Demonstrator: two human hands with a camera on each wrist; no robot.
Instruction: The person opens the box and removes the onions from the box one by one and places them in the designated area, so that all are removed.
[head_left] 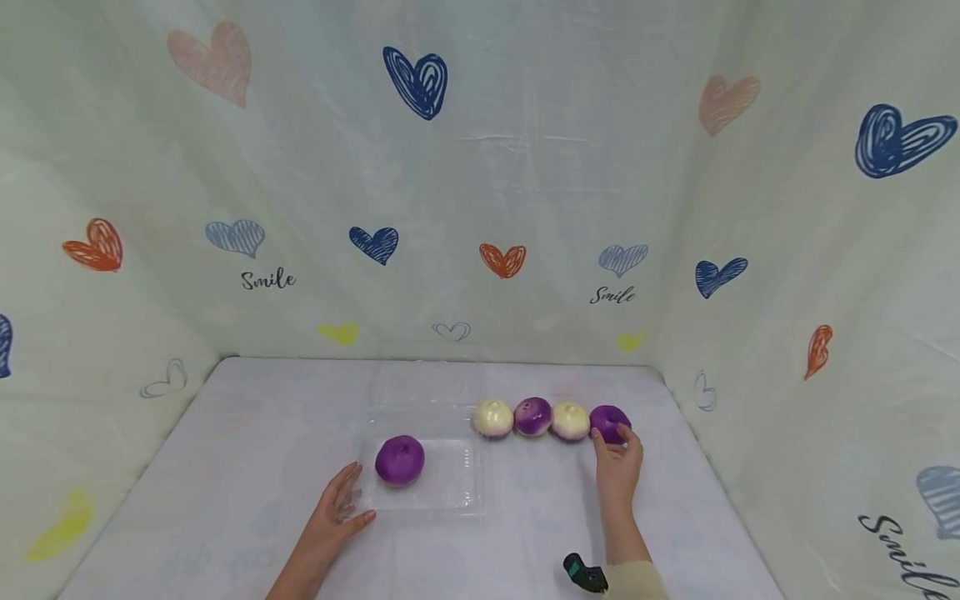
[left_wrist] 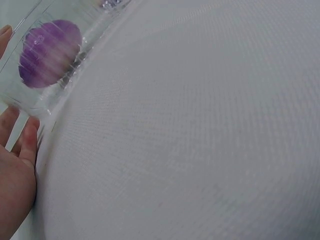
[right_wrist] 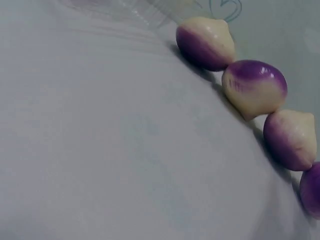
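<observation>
My right hand (head_left: 618,471) has its thumb and fingers on opposite sides of a purple turnip (head_left: 609,422) at the right end of a row. Beside it stand a pale turnip (head_left: 570,422), a purple one with a whitish side (head_left: 533,416) and another pale one (head_left: 493,418). A clear plastic box (head_left: 450,492) lies to the left, with one purple turnip (head_left: 400,460) inside. My left hand (head_left: 339,508) is at the box's near left corner, fingers spread and thumb apart. The left wrist view shows its fingertips by the box wall (left_wrist: 30,107). The right wrist view does not show my right hand.
The box's transparent lid (head_left: 423,387) stands open at the back, left of the row. A white cloth covers the table (head_left: 247,467). Behind and at the sides hangs a curtain (head_left: 540,192) printed with hearts. A black strap or device (head_left: 585,573) is at my right wrist.
</observation>
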